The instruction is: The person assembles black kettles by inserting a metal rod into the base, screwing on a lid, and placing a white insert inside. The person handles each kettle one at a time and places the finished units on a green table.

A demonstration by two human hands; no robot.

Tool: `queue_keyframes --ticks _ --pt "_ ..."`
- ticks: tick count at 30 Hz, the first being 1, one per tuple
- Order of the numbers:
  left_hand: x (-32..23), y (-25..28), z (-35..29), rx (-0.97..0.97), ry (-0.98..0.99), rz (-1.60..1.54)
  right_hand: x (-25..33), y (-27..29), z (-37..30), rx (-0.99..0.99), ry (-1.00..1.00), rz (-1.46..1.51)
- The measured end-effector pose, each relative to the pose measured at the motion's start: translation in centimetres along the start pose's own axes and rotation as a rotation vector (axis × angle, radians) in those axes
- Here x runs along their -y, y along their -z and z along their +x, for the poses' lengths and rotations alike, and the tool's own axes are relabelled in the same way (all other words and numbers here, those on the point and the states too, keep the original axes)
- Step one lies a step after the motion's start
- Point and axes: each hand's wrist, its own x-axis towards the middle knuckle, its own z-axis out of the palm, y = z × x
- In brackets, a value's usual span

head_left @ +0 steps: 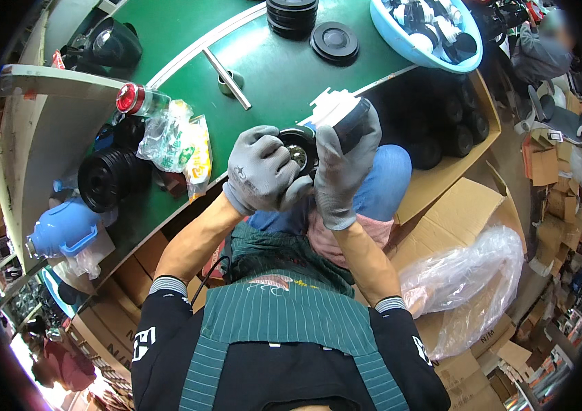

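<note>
Both my hands wear grey work gloves and meet just past the near edge of the green table. My left hand (260, 170) is closed around a black round hollow part (300, 147), whose shiny inside shows between the hands. In my right hand (348, 164) is a black part with a white toothed top (340, 113), gripped with the thumb on the near side and tilted. The two parts are close together; whether they touch I cannot tell. Beyond them on the table, a metal rod (226, 77) leans across a short metal ring (230, 83).
Stacked black discs (292, 17) and a loose black lid (334, 43) stand at the back. A blue basin (472, 63) of white and black parts is far right. An open carton (472, 168) holds black cylinders. Left are a red-capped jar (142, 100), plastic bags (174, 140) and a blue jug (65, 229).
</note>
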Motion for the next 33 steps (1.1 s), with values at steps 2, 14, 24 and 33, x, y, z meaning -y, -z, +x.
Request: queue_keyframes --ticks 2,14,24,33 --pt "-0.2 -0.2 -0.3 -0.004 0.012 0.009 0.4 0.0 -0.1 -0.018 -0.001 0.01" --pt "-4.1 3.4 -3.7 -0.101 0.53 -0.266 1.2 4.0 -0.8 0.093 0.115 -0.124" --pt "-5.1 1.6 -2.5 0.183 0.409 -0.733 11.4 13.4 -0.8 0.509 0.42 -0.802" --pt "-6.8 5.2 0.6 0.319 0.108 -0.43 11.6 16.3 -2.8 0.87 0.626 -0.989"
